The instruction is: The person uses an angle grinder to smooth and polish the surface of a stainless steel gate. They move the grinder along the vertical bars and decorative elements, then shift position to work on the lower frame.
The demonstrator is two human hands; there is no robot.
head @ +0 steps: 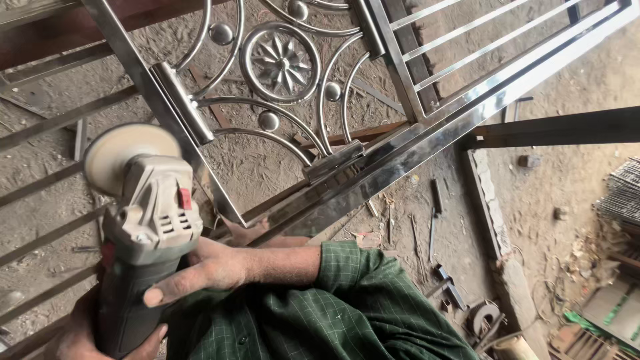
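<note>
I hold a grey angle grinder (150, 220) upright at the lower left, its pale round polishing disc (117, 150) facing up and away. My right hand (200, 270), in a green checked sleeve, wraps the grinder's body from the right. My left hand (73, 337) grips the lower end of the grinder at the frame's bottom edge and is partly cut off. Just beyond the disc lies a polished stainless steel gate (427, 133) with curved scrolls, small balls and a round flower rosette (280, 63). The disc sits close beside a gate bar (180, 100); I cannot tell whether they touch.
The gate rests over a dirt floor strewn with metal scraps and rods. A dark steel beam (560, 127) runs out to the right. A concrete curb (493, 220), a stack of wire mesh (623, 193) and small tools (483, 317) lie on the right.
</note>
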